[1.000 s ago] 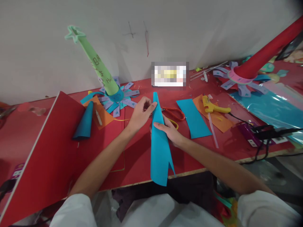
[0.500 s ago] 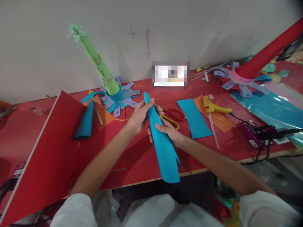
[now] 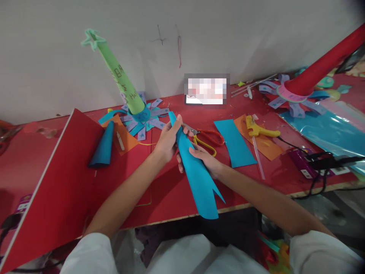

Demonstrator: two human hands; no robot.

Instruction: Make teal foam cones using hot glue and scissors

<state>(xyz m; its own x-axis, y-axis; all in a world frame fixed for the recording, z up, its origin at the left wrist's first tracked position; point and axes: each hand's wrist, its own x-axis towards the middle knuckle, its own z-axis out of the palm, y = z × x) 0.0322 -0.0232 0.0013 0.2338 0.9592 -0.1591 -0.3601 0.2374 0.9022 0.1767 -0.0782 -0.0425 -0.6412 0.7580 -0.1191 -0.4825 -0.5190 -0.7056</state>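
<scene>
Between my hands is a sheet of blue paper (image 3: 196, 179), rolled narrow at its far end and flaring toward me, with a pointed notch at its lower right. My left hand (image 3: 170, 139) pinches the narrow end, thumb on top. My right hand (image 3: 203, 158) grips the middle from the right, thumb on the surface and fingers partly hidden beneath. Just beyond lie scissors (image 3: 209, 137) with red and yellow handles. To the right rests a flat blue paper piece (image 3: 236, 144). A finished blue cone (image 3: 104, 146) stands on the left.
A green paper tower (image 3: 122, 82) with a star top stands at the back left, and a red one (image 3: 319, 70) at the right. A yellow glue gun (image 3: 261, 129) lies on orange paper, its cord running to a power strip (image 3: 305, 163). A red board (image 3: 57, 190) leans at left.
The paper's narrow end has shifted slightly left within my hands. Its notched lower corner now spreads wider to the right. My hands keep their hold.
</scene>
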